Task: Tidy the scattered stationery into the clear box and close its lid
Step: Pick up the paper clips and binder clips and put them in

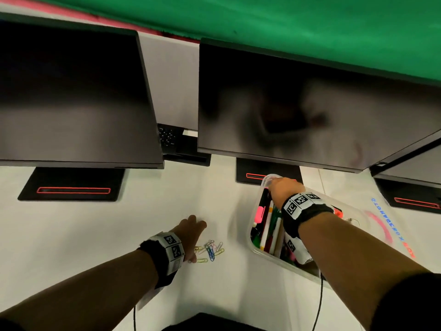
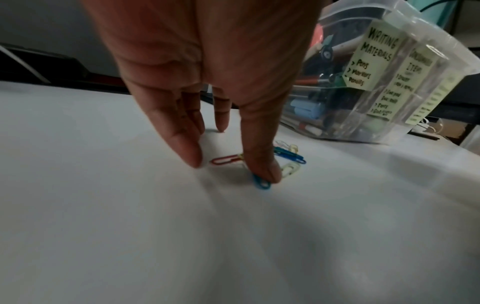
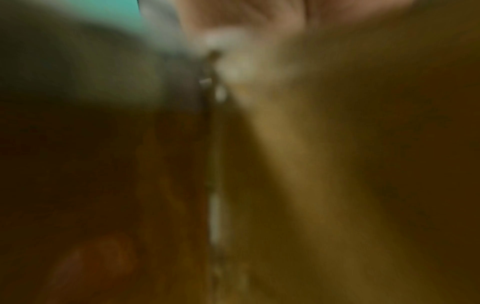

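Several coloured paper clips lie in a loose heap on the white table. My left hand reaches over them with straight fingers. In the left wrist view its fingertips touch the table and the thumb presses a blue clip, with a red clip between. The clear box stands to the right, tilted and full of pens and markers; yellow labels are stuck on its wall. My right hand grips the box's far rim. The right wrist view is dark and blurred.
Two dark monitors overhang the back of the table on black stands. A clear sheet with pink and blue print, perhaps the lid, lies right of the box. A cable hangs from my right wrist.
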Demonstrator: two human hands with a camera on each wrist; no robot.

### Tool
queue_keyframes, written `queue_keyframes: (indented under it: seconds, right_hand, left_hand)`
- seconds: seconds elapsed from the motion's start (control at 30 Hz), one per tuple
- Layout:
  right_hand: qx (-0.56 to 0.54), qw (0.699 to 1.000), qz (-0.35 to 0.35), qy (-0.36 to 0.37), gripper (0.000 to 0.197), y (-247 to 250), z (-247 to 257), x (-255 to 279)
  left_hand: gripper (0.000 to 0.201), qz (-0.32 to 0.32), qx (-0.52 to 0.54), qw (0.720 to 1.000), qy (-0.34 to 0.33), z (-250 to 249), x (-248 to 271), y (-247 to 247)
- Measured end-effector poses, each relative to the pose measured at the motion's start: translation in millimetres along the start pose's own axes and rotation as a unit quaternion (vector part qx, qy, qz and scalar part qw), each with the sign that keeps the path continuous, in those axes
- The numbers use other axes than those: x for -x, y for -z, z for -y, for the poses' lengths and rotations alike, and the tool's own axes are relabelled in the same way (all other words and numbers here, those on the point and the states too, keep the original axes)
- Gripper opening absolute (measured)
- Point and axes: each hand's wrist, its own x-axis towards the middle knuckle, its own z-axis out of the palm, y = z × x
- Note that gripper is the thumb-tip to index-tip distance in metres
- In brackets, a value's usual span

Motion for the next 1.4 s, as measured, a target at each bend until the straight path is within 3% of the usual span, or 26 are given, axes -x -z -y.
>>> queue_keyframes:
  seconds: [0.1,0.37,0.7,0.9,1.13,1.2,1.4]
  right_hand:
    - [0.001,1.0,0.0,0.01,0.031,-2,-1,-1]
    - [0.031,0.992,0.116,-0.025,0.039,13,7,-8]
    - [0.055,0.987,0.142,-0.053,0.039,13,10,-5]
    - [0.037,0.992,0.111,-0.036,0.038,4,9,-7]
    - [0.054,0.997,0.032,0.037,0.039,-1,6,3]
    - [0.061,0.997,0.044,0.03,0.038,3,5,10]
    - [-0.02,0.993,-0.117,0.001,0.029,15,-30,39]
  left_hand:
    - [0.09,-0.007,0.02,1.0,0.002,-2,-1,0]
    - [0.08,-0.007,0.039,0.999,-0.006,-11,-2,-1]
    - [0.077,-0.012,0.058,0.998,-0.007,-12,0,-1]
    - [0.071,-0.02,0.066,0.998,-0.01,-11,3,-5]
    - [0.068,-0.027,0.064,0.998,-0.013,-11,4,-6]
    - [0.067,-0.03,0.067,0.997,-0.013,-11,4,-7]
    - [0.06,-0.039,0.078,0.996,-0.017,-18,-3,-10]
